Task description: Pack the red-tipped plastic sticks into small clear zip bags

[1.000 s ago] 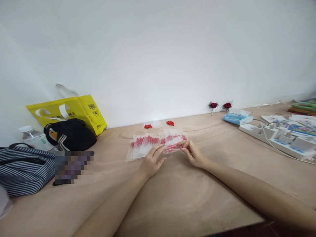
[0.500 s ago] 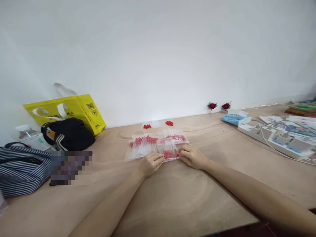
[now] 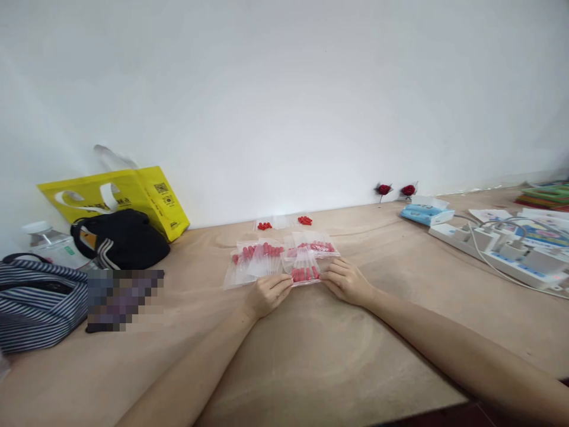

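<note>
While lying almost flat on the wooden table (image 3: 284, 350), held from both sides: the near clear bag (image 3: 304, 268), with red tips (image 3: 308, 273) fanned along its front edge. Pinched at one front corner by the left hand (image 3: 267, 294), at the other by the right hand (image 3: 348, 282), with a gap between the two. No longer skewed between the fingers as a second ago, but squared up and spread, with little shift over the last half-second; judging by that, probably at the stage of steadying or straightening. Just behind: the rear clear bag (image 3: 316, 245), also with red contents. To the left, overlapping: other clear bags (image 3: 258, 255). Near the wall: the far clear bag (image 3: 281, 222). Well apart, to the right: a blue tissue pack (image 3: 427, 212).
</note>
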### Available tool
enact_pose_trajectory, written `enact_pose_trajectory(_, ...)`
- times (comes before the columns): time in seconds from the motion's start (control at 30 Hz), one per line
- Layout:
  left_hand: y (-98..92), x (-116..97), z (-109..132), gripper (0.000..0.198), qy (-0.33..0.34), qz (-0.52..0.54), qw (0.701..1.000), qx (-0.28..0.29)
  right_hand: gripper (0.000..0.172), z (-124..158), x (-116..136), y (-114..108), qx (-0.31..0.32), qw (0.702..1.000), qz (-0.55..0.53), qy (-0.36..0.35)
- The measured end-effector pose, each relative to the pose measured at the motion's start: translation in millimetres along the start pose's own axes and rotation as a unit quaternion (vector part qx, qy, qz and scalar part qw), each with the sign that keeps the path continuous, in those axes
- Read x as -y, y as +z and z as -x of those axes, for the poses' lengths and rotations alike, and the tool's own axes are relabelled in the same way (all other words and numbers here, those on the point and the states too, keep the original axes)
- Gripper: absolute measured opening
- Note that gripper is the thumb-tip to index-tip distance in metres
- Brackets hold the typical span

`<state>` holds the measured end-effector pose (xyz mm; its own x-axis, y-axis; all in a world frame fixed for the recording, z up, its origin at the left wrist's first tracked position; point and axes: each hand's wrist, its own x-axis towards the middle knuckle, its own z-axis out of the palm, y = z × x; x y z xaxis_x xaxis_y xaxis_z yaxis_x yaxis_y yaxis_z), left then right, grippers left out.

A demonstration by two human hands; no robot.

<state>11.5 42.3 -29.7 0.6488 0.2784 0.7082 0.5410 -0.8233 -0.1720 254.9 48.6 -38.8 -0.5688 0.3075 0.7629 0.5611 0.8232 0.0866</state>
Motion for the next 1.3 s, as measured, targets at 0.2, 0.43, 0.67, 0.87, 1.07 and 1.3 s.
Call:
enact_pose_trajectory(0.2,-0.6,1.2,0.2,0.015,0.031,-0.019,0.999,-0.009,0.017,-2.4,1.8,-1.5,-0.02,0.999,0.04,-0.011)
enact_pose_trajectory(0.43,-2.4,1.1,-2.3,0.016,0.044,-0.012,0.999,-0.01,0.021,-2.1,4.1,0.2,-0.025,0.997,0.067,-0.019)
enact_pose_trajectory(0.67,-1.0,-5.1,-8.2,0.012,-0.009,0.006,0.999,-0.037,0.016,-3.3,8.4,-0.2,-0.038,0.999,0.035,0.012)
enact_pose_trajectory(0.87,-1.0,-6.4,-9.8,0.011,0.019,0.021,0.998,-0.049,0.011,-5.2,13.1,1.2,-0.033,0.999,0.038,0.011)
enact_pose_trajectory(1.07,-2.2,-6.1,-10.6,0.013,0.027,0.024,0.998,-0.046,0.011,-12.2,19.3,9.1,-0.033,0.999,0.035,-0.009)
enact_pose_trajectory(1.3,1.2,-5.3,-10.0,0.016,0.022,0.016,0.999,-0.033,0.014,-17.6,22.7,13.3,-0.034,0.999,0.026,-0.005)
